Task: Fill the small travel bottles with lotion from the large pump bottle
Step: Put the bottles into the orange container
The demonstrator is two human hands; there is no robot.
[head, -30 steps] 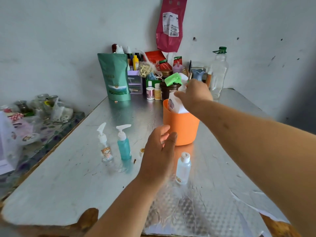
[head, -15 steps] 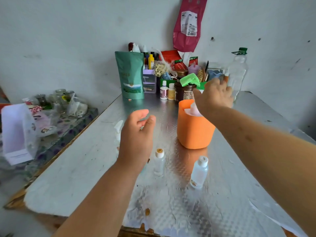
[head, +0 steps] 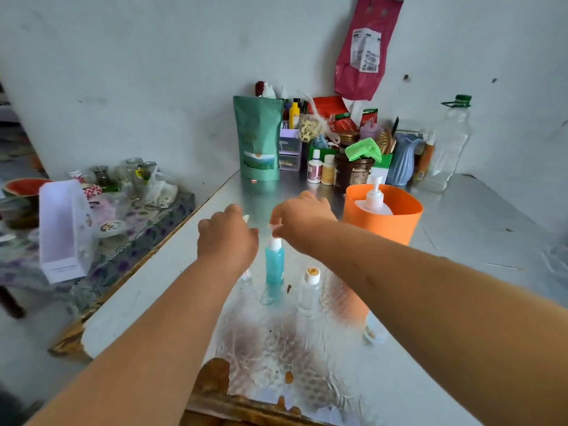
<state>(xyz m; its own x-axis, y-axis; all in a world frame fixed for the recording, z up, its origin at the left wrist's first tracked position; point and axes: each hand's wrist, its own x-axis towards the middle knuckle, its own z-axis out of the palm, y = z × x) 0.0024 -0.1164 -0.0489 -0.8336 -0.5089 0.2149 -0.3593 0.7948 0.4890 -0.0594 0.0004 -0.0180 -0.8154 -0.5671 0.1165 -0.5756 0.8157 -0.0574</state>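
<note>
The large white pump bottle stands inside an orange tub at the right of the metal table. In front of it stand a small teal pump bottle, a clear small bottle with an orange-topped cap and a clear pump bottle, mostly hidden under my left hand. That hand curls round the clear pump bottle's top, and its nozzle pokes out past the fingers. My right hand pinches the teal bottle's white pump head. Another clear bottle peeks out from under my right forearm.
Clutter lines the wall at the back: a green pouch, small bottles, a brown jar, a blue vase, a tall clear bottle. A lower side table with jars and a white box stands at the left. The table edge is close.
My right hand has let go of the large pump bottle in the tub and come down onto the teal bottle's pump. My left hand has dropped onto the clear pump bottle.
</note>
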